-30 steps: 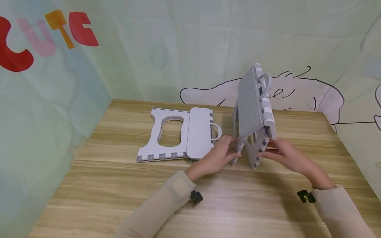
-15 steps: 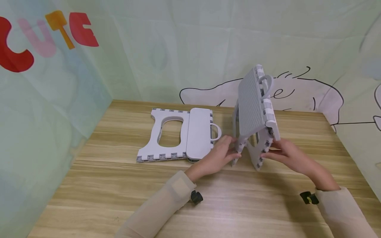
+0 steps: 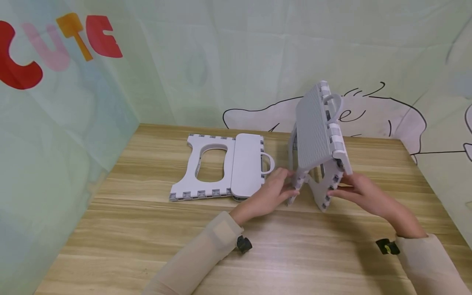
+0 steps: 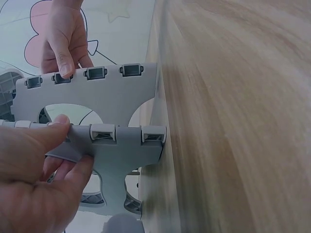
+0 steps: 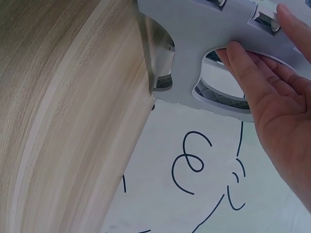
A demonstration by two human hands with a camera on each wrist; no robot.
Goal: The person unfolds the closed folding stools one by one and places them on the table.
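A light grey and white folding step stool stands partly unfolded at the right of the table, its textured seat steeply tilted and its loop handle facing right. My left hand pinches the near edge of the left leg panel between thumb and fingers; the left wrist view shows the thumb on one face and fingertips on the other. On the right leg panel, my right hand has its thumb at the hinged edge and fingers at the cut-out, as the right wrist view shows. A gap separates the two leg panels.
Left of my left hand, a second folding stool lies folded flat, its loop handle pointing right. Both are on a wood-grain table. A printed cloth backdrop rises behind and on the left of the table.
My right hand has moved slightly right with the right leg panel, widening the gap between the panels. The seat has leaned a little to the right. My left hand has stayed in place.
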